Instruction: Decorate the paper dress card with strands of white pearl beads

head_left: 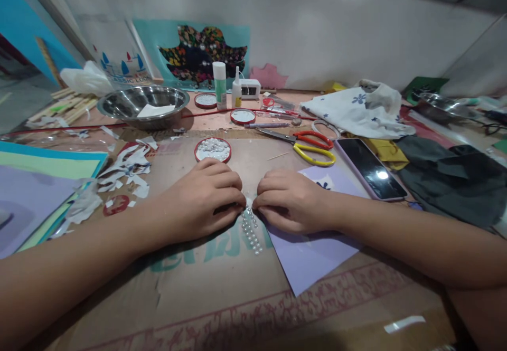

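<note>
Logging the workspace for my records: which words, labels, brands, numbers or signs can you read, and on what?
"SSIC LOO", neighbouring letters unclear: clear sailboat-printed plastic.
Green lettering on the cardboard: partly covered, unreadable.
Labels on glue stick and nozzle bottle: too small.
No numbers legible.

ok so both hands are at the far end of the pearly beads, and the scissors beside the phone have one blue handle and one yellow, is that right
Not quite: the head view shows that the scissors beside the phone have one red handle and one yellow; the left hand and right hand are at the far end of the pearly beads.
</note>
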The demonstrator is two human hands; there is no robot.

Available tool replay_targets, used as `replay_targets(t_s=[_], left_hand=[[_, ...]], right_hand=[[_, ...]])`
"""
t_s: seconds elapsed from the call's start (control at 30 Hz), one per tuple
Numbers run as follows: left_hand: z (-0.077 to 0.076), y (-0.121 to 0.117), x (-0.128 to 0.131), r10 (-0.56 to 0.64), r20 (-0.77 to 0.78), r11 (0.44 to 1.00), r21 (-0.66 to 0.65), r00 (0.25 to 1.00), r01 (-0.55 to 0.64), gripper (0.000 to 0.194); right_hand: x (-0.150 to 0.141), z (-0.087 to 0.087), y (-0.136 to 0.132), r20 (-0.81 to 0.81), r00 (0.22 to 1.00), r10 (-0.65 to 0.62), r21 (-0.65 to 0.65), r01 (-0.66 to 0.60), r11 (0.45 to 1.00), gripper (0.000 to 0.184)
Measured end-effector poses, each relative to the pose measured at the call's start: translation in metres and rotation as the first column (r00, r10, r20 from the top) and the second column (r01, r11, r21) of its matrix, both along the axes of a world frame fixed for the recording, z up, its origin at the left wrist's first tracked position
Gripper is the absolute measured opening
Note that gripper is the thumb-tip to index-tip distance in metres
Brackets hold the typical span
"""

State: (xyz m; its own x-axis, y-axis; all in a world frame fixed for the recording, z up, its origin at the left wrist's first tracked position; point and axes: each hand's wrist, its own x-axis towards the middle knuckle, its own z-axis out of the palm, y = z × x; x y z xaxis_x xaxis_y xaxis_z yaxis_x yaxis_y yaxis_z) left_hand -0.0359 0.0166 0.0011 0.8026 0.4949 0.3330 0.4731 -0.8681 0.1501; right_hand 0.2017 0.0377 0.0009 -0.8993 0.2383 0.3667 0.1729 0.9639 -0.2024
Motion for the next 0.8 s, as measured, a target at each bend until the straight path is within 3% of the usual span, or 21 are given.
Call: replay_targets(t_s=[0.23,0.5,0.8], left_hand=[[-0.0036,-0.0007,0.0021,-0.006,0.017,0.997,0.074,1.000,0.005,0.020],[-0.0039,0.0006,0.0006,-0.040,-0.038,0.995,0.087,0.998,0.043,0.023],[-0.0048,0.0005,0.0014,-0.073,0.028,0.996,0.050,0.997,0.072,0.019]], right_hand=[[0.0000,0.0008,-0.0010,0.004,1.000,0.009,-0.003,-0.009,1.000,0.026],[-0.0004,0.0001,-0.0014,0.014,1.000,-0.003,-0.035,0.003,0.999,0.026],[-0.0013,0.0003,-0.0012,0.004,1.000,0.003,-0.043,-0.003,0.999,0.026]])
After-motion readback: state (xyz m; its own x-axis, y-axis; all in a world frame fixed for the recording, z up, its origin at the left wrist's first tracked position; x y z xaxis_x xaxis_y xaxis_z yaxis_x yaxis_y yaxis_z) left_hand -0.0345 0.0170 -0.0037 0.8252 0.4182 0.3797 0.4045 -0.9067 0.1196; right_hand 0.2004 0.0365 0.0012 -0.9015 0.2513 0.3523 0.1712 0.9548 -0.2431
